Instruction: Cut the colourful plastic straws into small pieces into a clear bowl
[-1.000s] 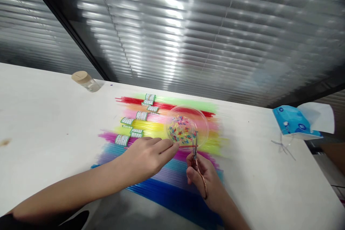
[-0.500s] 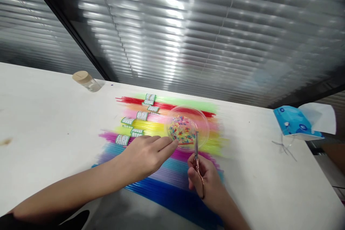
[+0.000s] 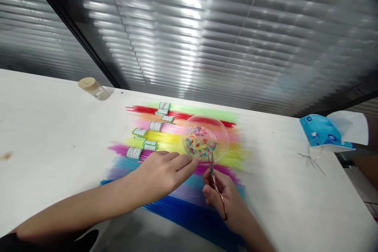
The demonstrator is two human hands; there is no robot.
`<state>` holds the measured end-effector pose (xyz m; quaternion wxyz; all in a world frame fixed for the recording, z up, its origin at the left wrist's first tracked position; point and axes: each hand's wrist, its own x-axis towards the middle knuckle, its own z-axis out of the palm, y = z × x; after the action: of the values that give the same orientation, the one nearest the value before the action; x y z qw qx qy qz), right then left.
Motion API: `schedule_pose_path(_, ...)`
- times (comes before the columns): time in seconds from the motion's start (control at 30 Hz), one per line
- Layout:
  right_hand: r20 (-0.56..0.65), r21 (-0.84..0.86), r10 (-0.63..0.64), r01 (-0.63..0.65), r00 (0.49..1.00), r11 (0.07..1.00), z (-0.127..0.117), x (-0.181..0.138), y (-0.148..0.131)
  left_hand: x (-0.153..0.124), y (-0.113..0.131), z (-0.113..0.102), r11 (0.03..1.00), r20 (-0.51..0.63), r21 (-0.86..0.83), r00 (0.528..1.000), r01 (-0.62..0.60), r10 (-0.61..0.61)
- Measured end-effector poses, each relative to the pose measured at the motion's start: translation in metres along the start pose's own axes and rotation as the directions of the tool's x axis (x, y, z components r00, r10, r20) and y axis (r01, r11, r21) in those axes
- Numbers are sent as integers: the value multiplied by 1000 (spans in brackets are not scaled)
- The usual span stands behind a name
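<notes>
My left hand point(image 3: 168, 171) is closed, pinching a thin red plastic straw point(image 3: 206, 162) at the near rim of a clear plastic bowl point(image 3: 223, 126). Part of the straw is hidden by the fingers. Small multicoloured cut pieces point(image 3: 199, 141) lie in the bowl. In my right hand point(image 3: 221, 195) is a pair of scissors point(image 3: 215, 187) with copper-coloured handles, blades slightly apart and pointing over the bowl's near side, close to the straw's end. Beneath the bowl and both hands, bundles of long straws point(image 3: 165, 138) lie side by side, several held by patterned paper bands point(image 3: 134, 152).
A jar with a beige lid point(image 3: 93, 88) lies tilted at the back left of the white table point(image 3: 53, 134). At the right stand a blue tissue pack point(image 3: 323, 132) and some thin grey ties point(image 3: 311, 160). Window blinds point(image 3: 189, 35) rise behind the table's far edge.
The scissors have shifted left and slightly down, and their blades have opened a little. My left hand has moved slightly right, and the red straw now lies lower, near the bowl's rim.
</notes>
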<state>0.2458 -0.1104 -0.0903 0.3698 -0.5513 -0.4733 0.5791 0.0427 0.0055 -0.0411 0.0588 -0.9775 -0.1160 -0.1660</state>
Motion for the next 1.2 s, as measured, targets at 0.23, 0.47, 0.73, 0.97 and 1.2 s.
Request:
schedule_pose_path(0.23,-12,-13,1,-1,1000,1000,1,0,-1,1,1,2,1000,-35,8,999,-1,2)
schedule_pose_path(0.47,-41,-2,-18,18,999,1000,1,2,0,0,1,1,998,-7,-38,999,42,-43)
schedule_pose_path(0.73,-67,32,74,-72,995,997,2,2,4,0,-2,2,997,-28,-45,998,60,-61)
schedule_pose_path(0.97,-38,-25,-44,43,998,999,1,-2,1,-1,-2,3,997,-33,-23,997,73,-74)
schedule_pose_path(1.2,-4,-45,-37,37,999,998,1,1,-1,-2,2,4,997,21,-76,1000,20,-19)
